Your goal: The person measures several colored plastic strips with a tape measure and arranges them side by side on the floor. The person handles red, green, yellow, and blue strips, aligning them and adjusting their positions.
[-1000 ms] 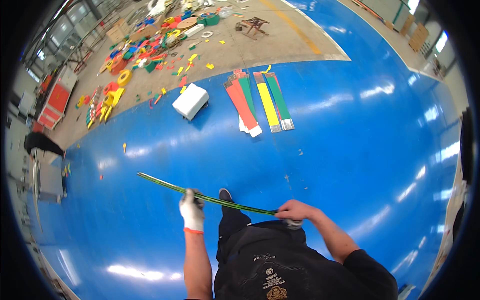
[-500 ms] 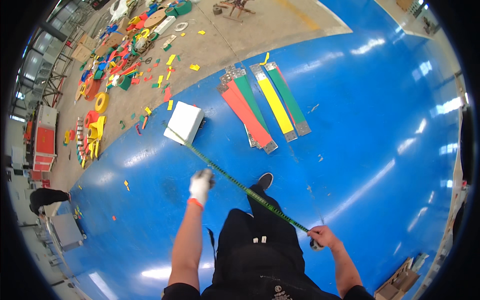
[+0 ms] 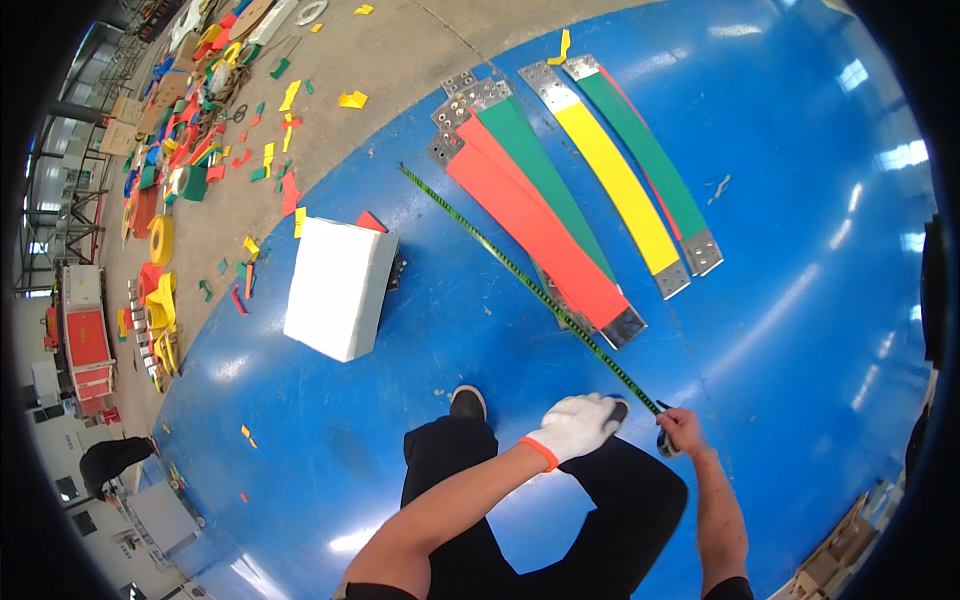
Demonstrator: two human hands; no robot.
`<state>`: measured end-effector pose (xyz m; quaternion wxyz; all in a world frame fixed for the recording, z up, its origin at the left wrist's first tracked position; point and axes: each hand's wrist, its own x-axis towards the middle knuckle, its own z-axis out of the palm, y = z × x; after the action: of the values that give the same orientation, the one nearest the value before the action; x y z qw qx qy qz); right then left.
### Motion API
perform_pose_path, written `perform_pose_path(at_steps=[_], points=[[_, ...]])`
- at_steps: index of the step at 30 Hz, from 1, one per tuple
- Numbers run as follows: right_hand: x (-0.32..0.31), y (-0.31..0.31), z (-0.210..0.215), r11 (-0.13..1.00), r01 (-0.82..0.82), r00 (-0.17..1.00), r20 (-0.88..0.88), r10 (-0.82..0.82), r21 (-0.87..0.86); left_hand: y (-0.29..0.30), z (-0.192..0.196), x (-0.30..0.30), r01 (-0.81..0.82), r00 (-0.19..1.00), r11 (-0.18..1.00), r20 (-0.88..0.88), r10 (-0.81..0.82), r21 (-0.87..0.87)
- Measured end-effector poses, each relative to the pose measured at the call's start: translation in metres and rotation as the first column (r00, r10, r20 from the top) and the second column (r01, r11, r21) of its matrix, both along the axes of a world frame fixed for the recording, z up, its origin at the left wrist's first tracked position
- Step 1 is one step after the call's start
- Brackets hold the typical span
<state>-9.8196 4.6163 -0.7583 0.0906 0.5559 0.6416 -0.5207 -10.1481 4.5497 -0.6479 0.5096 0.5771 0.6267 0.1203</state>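
Note:
A thin green and yellow measuring tape (image 3: 520,275) stretches over the blue floor, from beside the metal ends of the coloured bars back to my hands. It runs along the edge of the red bar (image 3: 540,235). My right hand (image 3: 680,430), bare, grips the tape's case at the near end. My left hand (image 3: 578,425), in a white glove with an orange cuff, closes on the tape just beside my right hand. Green (image 3: 545,175), yellow (image 3: 615,175) and dark green (image 3: 650,160) flat bars with metal ends lie next to the red one.
A white box (image 3: 335,285) lies on the blue floor to the left of the tape. Many coloured scraps and rolls (image 3: 190,160) litter the grey concrete beyond. My dark-trousered legs and a shoe (image 3: 467,402) are below. Another person (image 3: 110,460) crouches at far left.
The tape has swung from lying across in front of me to lying along the red bar. My left hand has come in close to my right. The bars are much nearer.

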Motion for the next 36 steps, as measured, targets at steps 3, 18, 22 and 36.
perform_pose_path(at_steps=[3,18,22,36], points=[[-0.027,0.014,-0.071,0.993,0.01,0.997,-0.075,-0.001,0.121,0.03,-0.062,-0.014,0.311,0.944,0.949,-0.129,-0.303,0.051],[-0.061,0.042,-0.168,0.98,0.095,0.991,-0.106,-0.077,0.176,0.089,-0.137,-0.074,0.519,0.853,0.82,-0.208,-0.479,0.241],[-0.049,0.044,-0.171,0.975,0.1,0.994,-0.065,-0.088,0.198,0.092,-0.135,-0.081,0.519,0.851,0.831,-0.221,-0.477,0.203],[-0.038,0.063,-0.2,0.962,-0.088,0.996,0.027,0.084,0.258,0.076,-0.136,-0.051,0.816,0.561,0.579,-0.236,-0.793,-0.005]])
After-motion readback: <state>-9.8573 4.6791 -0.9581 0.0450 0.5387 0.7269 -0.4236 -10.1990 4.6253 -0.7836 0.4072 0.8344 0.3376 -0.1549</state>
